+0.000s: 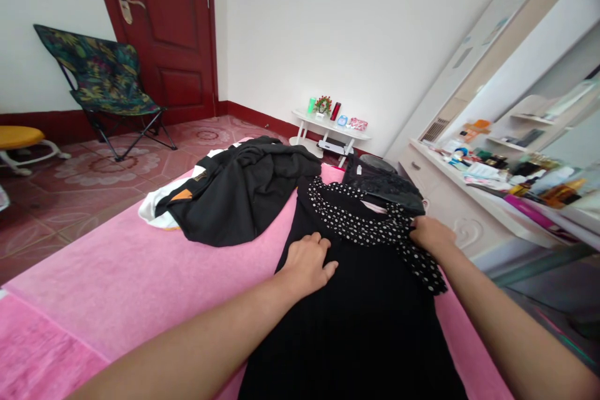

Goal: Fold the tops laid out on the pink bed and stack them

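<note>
A black dress (360, 312) with a white-dotted collar and sleeves lies spread out in front of me, its neckline pointing away. My left hand (307, 264) rests on the dress's left side below the collar, thumb apart and fingers slightly bent over the cloth. At the right shoulder, my right hand (432, 237) is closed on the dotted fabric, with the sleeve hanging down beside it. A dark lacy garment (382, 182) lies just beyond the collar. To the left is a heap of black clothing (248, 190) with white and orange parts.
Everything lies on a pink cover (187, 287). A dressing table (469, 200) crowded with bottles stands close on the right. Farther off are a low white table (330, 125), a folding chair (107, 78), a yellow stool (21, 136) and a red door (173, 25).
</note>
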{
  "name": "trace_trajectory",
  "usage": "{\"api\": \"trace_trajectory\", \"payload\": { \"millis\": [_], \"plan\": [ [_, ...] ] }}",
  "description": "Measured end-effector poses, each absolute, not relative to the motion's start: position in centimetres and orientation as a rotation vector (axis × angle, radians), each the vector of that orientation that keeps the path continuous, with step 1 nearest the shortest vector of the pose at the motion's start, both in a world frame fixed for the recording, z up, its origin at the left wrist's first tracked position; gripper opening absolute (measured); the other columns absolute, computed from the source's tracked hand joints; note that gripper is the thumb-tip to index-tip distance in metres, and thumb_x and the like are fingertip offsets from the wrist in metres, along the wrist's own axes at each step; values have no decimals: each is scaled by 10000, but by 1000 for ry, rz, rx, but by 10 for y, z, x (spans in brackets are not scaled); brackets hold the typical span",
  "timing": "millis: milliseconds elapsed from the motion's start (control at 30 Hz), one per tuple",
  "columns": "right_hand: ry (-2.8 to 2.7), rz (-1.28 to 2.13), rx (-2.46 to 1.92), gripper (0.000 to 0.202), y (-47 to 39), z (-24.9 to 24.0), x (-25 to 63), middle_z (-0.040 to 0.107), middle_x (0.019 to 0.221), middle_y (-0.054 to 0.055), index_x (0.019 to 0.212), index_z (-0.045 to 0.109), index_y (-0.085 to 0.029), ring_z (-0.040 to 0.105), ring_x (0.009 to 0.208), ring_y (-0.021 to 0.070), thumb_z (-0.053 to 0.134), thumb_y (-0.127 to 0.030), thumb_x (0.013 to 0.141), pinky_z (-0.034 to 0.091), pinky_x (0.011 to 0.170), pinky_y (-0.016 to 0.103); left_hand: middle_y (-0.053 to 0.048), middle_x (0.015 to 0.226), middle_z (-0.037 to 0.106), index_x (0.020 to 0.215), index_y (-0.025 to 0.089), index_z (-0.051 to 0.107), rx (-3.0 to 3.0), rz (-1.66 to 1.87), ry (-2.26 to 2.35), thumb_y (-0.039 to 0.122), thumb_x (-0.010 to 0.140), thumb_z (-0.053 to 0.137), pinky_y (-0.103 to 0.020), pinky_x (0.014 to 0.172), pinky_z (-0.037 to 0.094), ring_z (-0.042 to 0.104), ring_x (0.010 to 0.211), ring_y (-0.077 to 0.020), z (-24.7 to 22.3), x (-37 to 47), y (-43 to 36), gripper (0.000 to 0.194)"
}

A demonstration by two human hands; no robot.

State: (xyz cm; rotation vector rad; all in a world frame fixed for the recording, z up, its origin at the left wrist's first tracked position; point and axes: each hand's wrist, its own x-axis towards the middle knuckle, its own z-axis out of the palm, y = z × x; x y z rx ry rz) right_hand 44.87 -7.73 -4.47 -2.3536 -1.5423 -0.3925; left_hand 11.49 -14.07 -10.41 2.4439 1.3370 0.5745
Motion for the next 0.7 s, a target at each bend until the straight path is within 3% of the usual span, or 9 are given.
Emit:
{"api": "trace_trajectory", "payload": {
  "millis": [67, 133, 267, 400, 467, 600, 700],
  "plan": [
    [-1640, -500, -2440, 284, -76, -40, 427, 652, 981, 135, 864, 695, -200, 613, 815, 278, 575, -129, 617, 462, 652, 383, -85, 1013, 574, 1091, 195, 583, 2429, 578, 1336, 486, 804, 545, -379, 793, 479, 570, 955, -267, -104, 116, -141, 410],
    [-1826, -611, -2245, 318, -71, -42, 393, 622, 1088, 122, 983, 670, -216, 593, 920, 276, 508, -140, 721, 457, 722, 387, -81, 1009, 577, 1074, 198, 589, 2417, 574, 1333, 479, 791, 561, -373, 803, 475, 570, 957, -262, -104, 116, -141, 400],
    [-2037, -325, -1903, 190, -47, -64, 326, 664, 986, 75, 870, 684, -219, 560, 1012, 261, 503, -243, 816, 405, 880, 385, -71, 987, 586, 1053, 206, 593, 2410, 582, 1338, 446, 788, 562, -373, 795, 476, 573, 942, -258, -106, 116, -139, 359],
    [-1939, 108, -1851, 210, -12, -93, 286, 696, 952, 36, 947, 679, -223, 620, 898, 178, 518, -305, 840, 435, 797, 280, -70, 990, 588, 1050, 206, 593, 2429, 608, 1310, 437, 787, 557, -380, 786, 481, 575, 939, -261, -106, 116, -139, 352],
    [-1922, 147, -1846, 212, 3, -102, 274, 707, 899, 15, 934, 684, -227, 634, 829, 157, 528, -333, 837, 438, 733, 246, -70, 995, 589, 1047, 208, 596, 2420, 607, 1312, 436, 785, 560, -379, 790, 480, 575, 941, -260, -106, 116, -139, 350],
    [-1883, 162, -1851, 199, 19, -102, 262, 693, 722, -9, 731, 683, -222, 621, 710, 156, 592, -394, 776, 420, 652, 225, -69, 1008, 595, 1039, 207, 602, 2395, 589, 1309, 426, 778, 572, -366, 791, 479, 579, 940, -254, -104, 115, -138, 342],
    [-1764, 71, -1887, 324, 17, -97, 267, 694, 760, 30, 744, 667, -208, 615, 748, 176, 445, -415, 857, 414, 664, 237, -59, 974, 608, 1014, 212, 606, 2397, 590, 1276, 397, 783, 565, -359, 771, 483, 590, 911, -244, -104, 114, -138, 299]
  ]
}}
